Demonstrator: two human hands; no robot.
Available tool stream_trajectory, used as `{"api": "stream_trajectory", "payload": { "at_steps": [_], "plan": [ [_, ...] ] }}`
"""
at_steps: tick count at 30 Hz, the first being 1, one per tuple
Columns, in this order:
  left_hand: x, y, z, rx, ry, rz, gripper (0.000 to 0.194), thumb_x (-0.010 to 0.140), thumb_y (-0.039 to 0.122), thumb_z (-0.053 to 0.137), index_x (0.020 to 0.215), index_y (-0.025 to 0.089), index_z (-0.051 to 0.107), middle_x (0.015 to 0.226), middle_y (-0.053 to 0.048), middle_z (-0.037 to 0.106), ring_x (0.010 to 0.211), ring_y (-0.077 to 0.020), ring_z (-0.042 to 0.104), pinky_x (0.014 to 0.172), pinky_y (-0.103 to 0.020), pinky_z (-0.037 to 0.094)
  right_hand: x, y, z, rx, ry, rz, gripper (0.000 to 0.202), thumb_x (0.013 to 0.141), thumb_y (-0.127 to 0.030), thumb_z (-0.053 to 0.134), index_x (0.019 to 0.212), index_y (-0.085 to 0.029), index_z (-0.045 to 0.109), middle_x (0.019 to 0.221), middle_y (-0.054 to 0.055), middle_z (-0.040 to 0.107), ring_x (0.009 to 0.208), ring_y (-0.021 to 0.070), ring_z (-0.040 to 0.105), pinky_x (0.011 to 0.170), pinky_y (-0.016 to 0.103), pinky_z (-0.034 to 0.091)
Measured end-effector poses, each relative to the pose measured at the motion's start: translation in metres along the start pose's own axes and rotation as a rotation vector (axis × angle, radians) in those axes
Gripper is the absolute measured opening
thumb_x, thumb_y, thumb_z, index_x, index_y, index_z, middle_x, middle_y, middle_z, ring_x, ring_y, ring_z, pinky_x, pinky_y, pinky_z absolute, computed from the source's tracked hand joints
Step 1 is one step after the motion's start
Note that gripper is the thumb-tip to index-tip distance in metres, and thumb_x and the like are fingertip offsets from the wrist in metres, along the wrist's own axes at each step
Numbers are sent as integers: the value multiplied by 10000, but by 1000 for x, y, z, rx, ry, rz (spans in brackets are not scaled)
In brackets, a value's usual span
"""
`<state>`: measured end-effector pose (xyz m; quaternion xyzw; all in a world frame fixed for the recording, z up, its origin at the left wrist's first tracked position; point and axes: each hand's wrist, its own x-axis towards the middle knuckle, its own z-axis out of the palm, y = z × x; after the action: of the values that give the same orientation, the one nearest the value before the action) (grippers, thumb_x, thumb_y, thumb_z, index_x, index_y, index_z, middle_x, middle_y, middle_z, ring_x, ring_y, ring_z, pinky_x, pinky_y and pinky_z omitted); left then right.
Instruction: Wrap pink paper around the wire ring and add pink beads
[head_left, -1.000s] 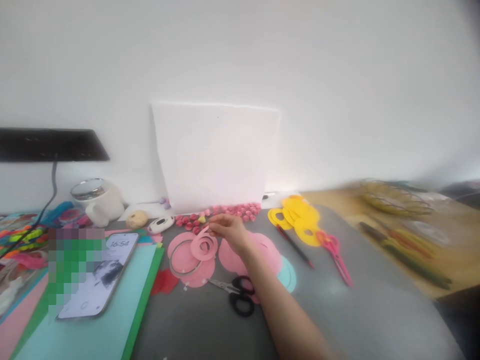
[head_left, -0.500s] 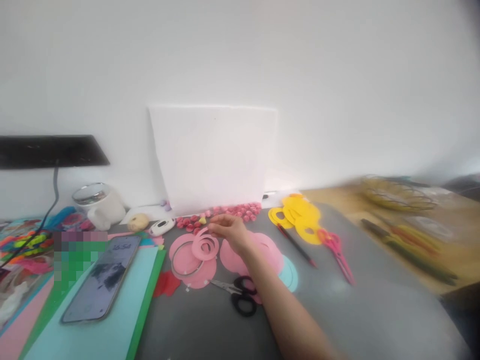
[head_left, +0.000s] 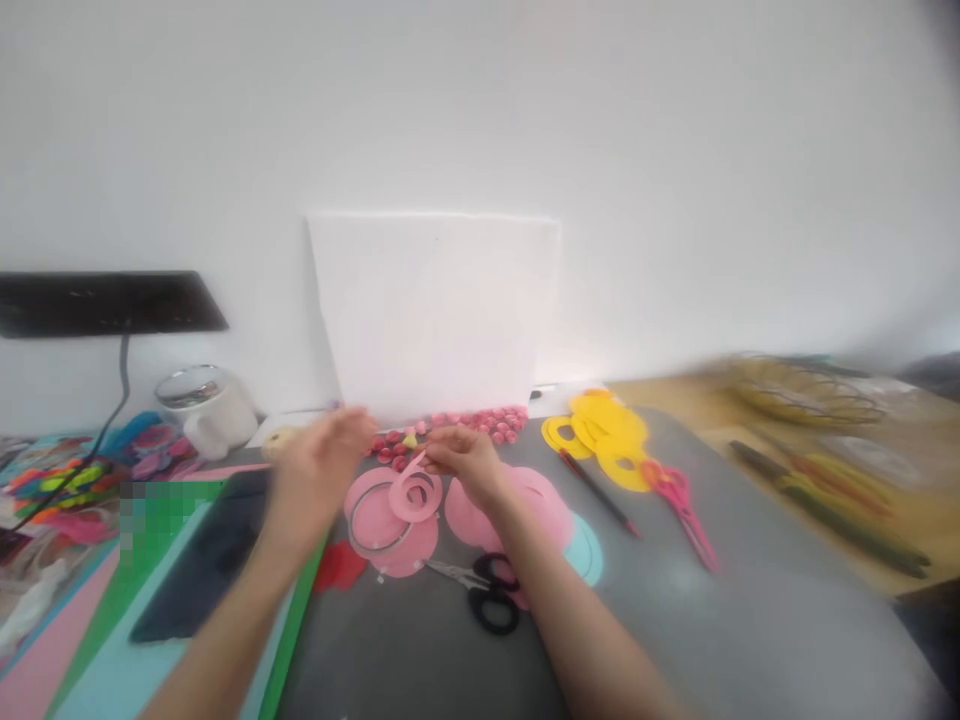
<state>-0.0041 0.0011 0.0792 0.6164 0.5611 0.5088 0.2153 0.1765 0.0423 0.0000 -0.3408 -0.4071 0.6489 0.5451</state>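
Observation:
My right hand [head_left: 466,462] pinches the upper end of a pink paper spiral [head_left: 417,496], which hangs over pink paper circles [head_left: 401,550]. My left hand [head_left: 319,475] is raised to the left of it, blurred by motion, above the edge of the paper stack; what its fingers hold, if anything, cannot be made out. Behind the hands lie small red-pink rolled pieces [head_left: 506,424] and a small yellow one [head_left: 409,441]. Black-handled scissors [head_left: 495,607] rest on the grey table below my right wrist. More pink circles [head_left: 544,500] lie partly under my right forearm.
A phone [head_left: 202,560] lies on coloured paper [head_left: 161,660] at the left, near a white mug [head_left: 217,415]. Yellow paper cutouts [head_left: 611,435], a pencil [head_left: 600,492] and pink scissors [head_left: 681,505] lie right. A white board [head_left: 439,315] leans on the wall.
My left hand has come into view from the lower left, over the phone and paper stack. The phone screen has gone dark. My right hand still holds the pink spiral.

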Motion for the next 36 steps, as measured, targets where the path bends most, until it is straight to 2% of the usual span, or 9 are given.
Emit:
{"api": "stream_trajectory", "payload": {
  "at_steps": [3,5,7,9,14,17,21,28,36],
  "plan": [
    [-13,-19,39,37,-191,-110,384,717,474,606,932,162,668,899,-80,702,839,-241,641,712,-328,508,0,-1,0,9,5,3,373,527,-333,798,795,-130,638,687,51,702,616,159,662,637,288,539],
    [-21,-31,56,42,-197,-162,346,726,463,588,887,168,672,859,-66,710,787,-229,648,682,-306,497,-1,-1,1,15,17,17,371,516,-328,806,778,-134,630,670,46,701,609,160,662,629,284,537],
    [-26,-40,62,31,-175,-175,311,743,443,563,811,159,670,750,-53,705,707,-216,637,639,-291,480,-1,-1,2,7,32,39,372,496,-316,817,761,-137,627,659,41,700,599,157,660,624,282,536],
    [-28,-45,61,-3,-185,-171,292,753,425,553,767,156,664,709,-48,696,674,-205,620,634,-283,467,-1,-1,3,-8,55,59,385,472,-306,826,755,-136,629,648,36,698,583,153,655,616,282,535],
    [-31,-48,61,-164,-217,-215,315,753,416,577,906,150,650,726,-51,699,686,-199,627,674,-282,480,-1,0,4,-46,72,43,371,468,-275,825,749,-129,632,608,20,682,566,147,639,588,279,523],
    [-32,-46,64,-243,-214,-215,280,783,411,545,822,154,649,646,-37,677,616,-182,619,637,-270,486,-1,2,3,-52,54,17,344,477,-256,819,737,-133,631,614,14,680,565,138,630,598,273,515],
    [-32,-47,63,-287,-238,-178,253,791,385,540,733,167,655,652,-34,681,614,-177,617,643,-266,492,-3,2,3,-87,14,-1,290,489,-230,811,691,-142,621,610,3,665,557,119,609,579,249,497],
    [-30,-55,58,-289,-260,-190,243,787,379,546,797,165,661,655,-29,678,620,-179,615,635,-270,492,-6,-4,6,-165,-56,10,361,422,-260,841,665,-151,597,566,-23,623,505,104,561,521,233,449],
    [-29,-47,46,-371,-427,-171,230,814,337,531,776,173,688,702,-38,684,648,-167,603,657,-262,480,-10,-10,10,-162,-167,41,408,412,-316,846,670,-151,575,548,-40,586,481,90,537,494,219,428]
  ]
}}
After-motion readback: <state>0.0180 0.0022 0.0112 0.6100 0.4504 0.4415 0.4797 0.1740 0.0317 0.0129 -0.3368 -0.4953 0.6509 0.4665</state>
